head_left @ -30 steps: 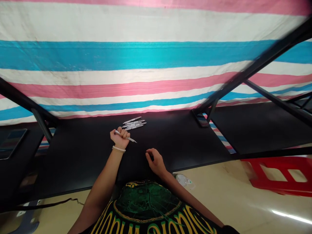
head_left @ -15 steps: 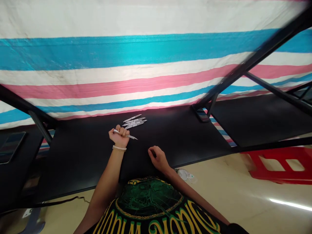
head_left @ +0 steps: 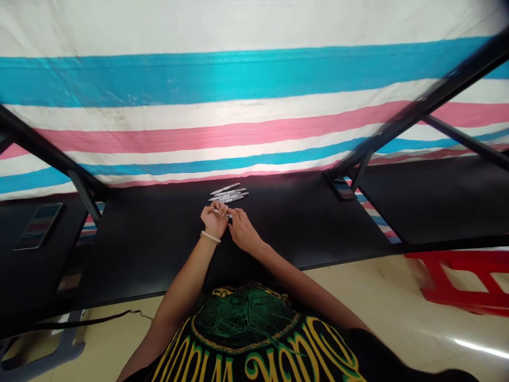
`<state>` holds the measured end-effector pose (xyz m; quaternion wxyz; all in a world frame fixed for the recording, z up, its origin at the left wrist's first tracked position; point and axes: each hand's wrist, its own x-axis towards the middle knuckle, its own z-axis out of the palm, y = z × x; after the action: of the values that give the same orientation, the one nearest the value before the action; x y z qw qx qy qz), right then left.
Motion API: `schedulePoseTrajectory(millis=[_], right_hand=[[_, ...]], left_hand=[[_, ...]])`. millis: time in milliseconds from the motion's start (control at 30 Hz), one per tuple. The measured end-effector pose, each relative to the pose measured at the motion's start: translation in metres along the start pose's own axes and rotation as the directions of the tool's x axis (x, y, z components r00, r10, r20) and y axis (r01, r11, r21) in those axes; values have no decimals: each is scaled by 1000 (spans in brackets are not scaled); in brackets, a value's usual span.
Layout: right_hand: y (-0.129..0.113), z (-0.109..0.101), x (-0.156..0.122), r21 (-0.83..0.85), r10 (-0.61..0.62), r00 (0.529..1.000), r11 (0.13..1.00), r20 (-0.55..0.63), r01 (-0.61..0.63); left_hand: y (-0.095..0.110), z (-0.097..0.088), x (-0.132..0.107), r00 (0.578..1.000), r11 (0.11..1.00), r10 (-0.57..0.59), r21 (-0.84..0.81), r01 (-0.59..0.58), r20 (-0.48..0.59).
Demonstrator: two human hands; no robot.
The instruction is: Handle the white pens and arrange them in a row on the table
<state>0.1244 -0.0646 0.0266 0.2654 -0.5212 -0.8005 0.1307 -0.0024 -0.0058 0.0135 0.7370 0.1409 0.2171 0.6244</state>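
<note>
Between the left hand (head_left: 214, 220) and the right hand (head_left: 242, 232), a white pen (head_left: 219, 212) lies nearly level, its long axis running sideways above the black desk (head_left: 151, 254), with most of its length hidden by the hands. The left fingers (head_left: 210, 210) curl closed around it, while the right fingers (head_left: 235, 215) reach across to its right end and touch it, though whether they grip it is hard to tell. Just beyond both hands, a bunch of white pens (head_left: 228, 194) lies on the desk, roughly parallel to the held pen. The left wrist wears a beaded bracelet (head_left: 210, 237). Past the desk hangs a striped tarp (head_left: 238, 79), and a red plastic stool (head_left: 461, 281) stands on the floor (head_left: 377, 286) to the right.
</note>
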Motion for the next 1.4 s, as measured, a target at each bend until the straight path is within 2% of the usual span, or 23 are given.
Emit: schedulePoseTrajectory(millis=[100,267,433,600,733,800,867,933,1033,1133,1267,1400], right_hand=[[10,-4,17,40,-52,995,998,88,49],[35,-21,32,1,-153,968,988,198,156],[54,-21,38,-112,-184,950,970,253,217],[65,-14,59,-174,-200,961,956,193,235],[77,-15,98,-150,-150,940,968,306,203],[82,-18,119,-153,-122,899,967,422,203],[84,-21,135,-182,-72,857,965,509,189],[84,-24,142,-215,-38,837,959,546,183],[85,-23,137,-260,-52,831,938,553,231],[92,-16,122,-304,-57,847,919,529,251],[94,-3,98,-277,-59,837,929,544,246],[72,2,72,-314,-16,823,920,567,234]], left_hand=[[0,-5,4,997,993,53,108,-47,-49],[12,-8,14,953,946,266,228,-230,-142],[32,-19,21,818,826,524,376,-421,-236],[52,-37,25,684,697,681,517,-496,-262],[64,-49,29,628,633,734,592,-498,-257],[68,-53,30,614,622,744,610,-491,-264],[69,-55,30,602,622,747,615,-484,-282],[69,-58,29,594,629,746,614,-477,-303],[69,-63,26,586,639,741,612,-466,-328],[69,-69,25,598,648,729,615,-449,-332],[70,-74,22,642,631,712,660,-407,-285],[69,-69,8,729,543,666,772,-330,-157]])
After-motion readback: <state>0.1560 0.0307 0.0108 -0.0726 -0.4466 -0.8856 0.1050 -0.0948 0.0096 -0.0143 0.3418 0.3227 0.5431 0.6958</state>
